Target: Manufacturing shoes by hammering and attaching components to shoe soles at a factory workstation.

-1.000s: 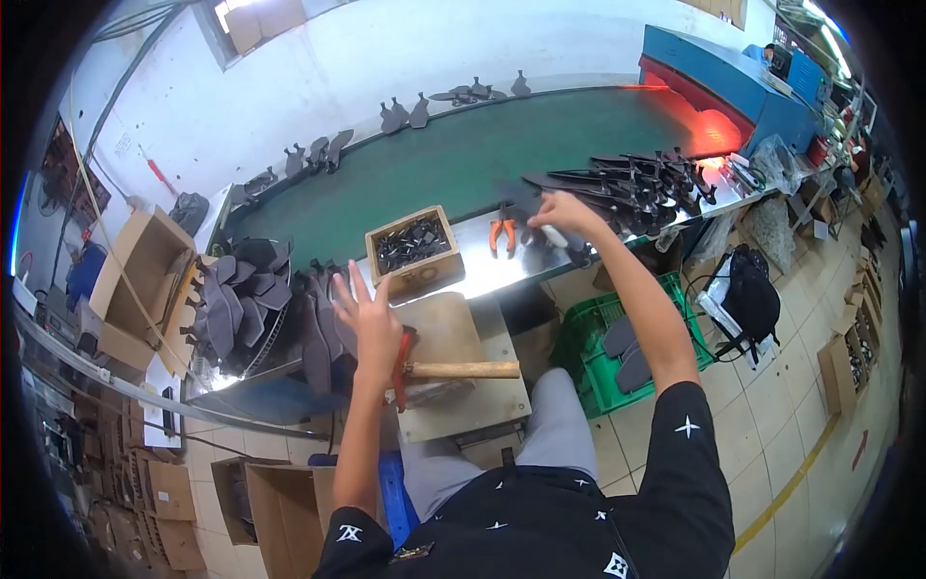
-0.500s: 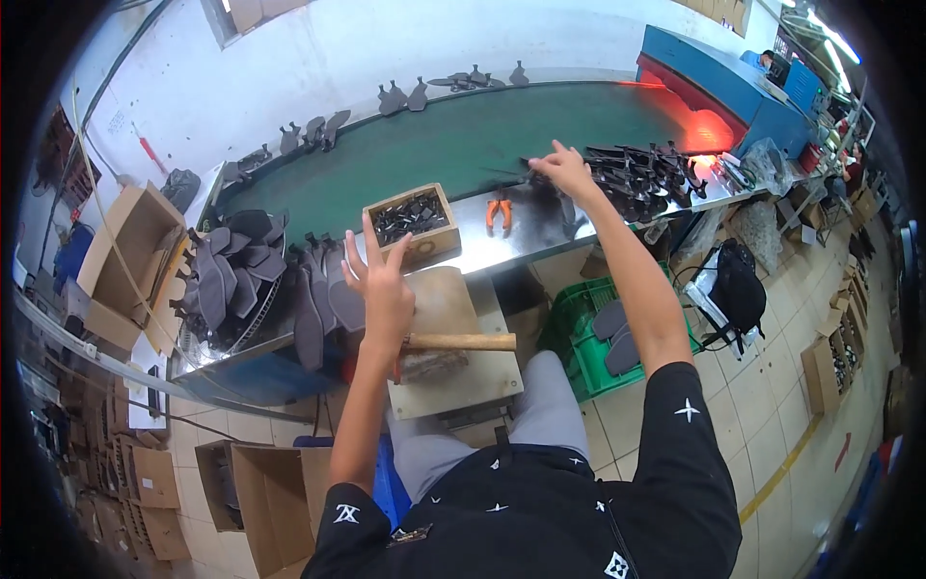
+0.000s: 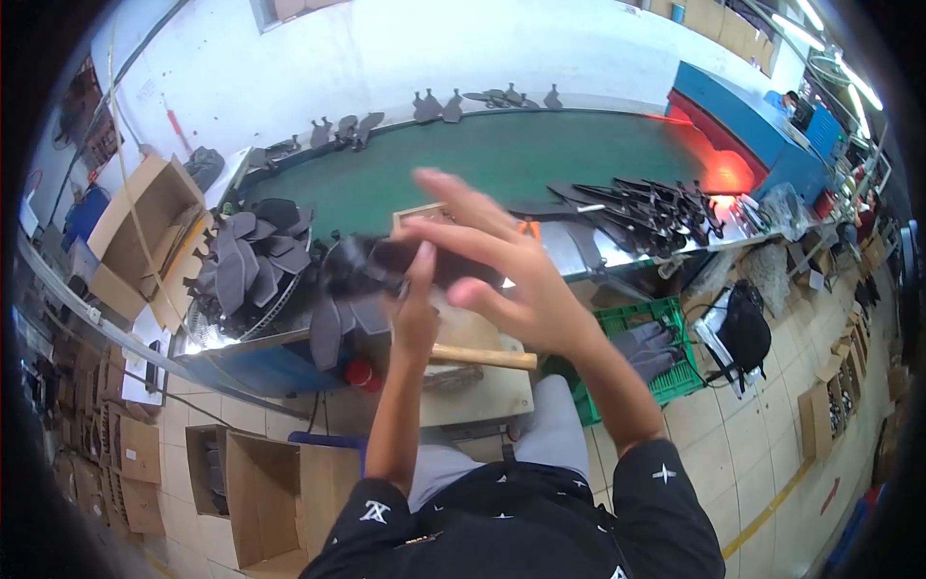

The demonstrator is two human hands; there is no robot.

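My left hand [image 3: 415, 314] is closed on a dark, shiny piece [image 3: 352, 268], smeared by motion, that reaches left and right of it. Just right of it, my right hand [image 3: 526, 280] has its fingers stretched apart and covers part of the piece; I see nothing gripped in it. Behind the hands, the wooden box [image 3: 417, 213] and orange-handled pliers [image 3: 530, 229] are mostly hidden. A tool with a wooden handle [image 3: 487, 357] lies on the pale work block [image 3: 463, 410] in front of me.
Dark strap-like parts [image 3: 641, 217] lie piled on the metal ledge, right, beside the green conveyor belt [image 3: 521, 145]. Grey sole-shaped pieces [image 3: 246, 256] are heaped at left. A green crate [image 3: 675, 381] and cardboard boxes [image 3: 265, 502] stand on the floor. A blue machine [image 3: 733, 125] glows red.
My right hand has come left from the ledge toward my left hand. A dark piece is now in my left hand, which was spread before. The view has shifted a little.
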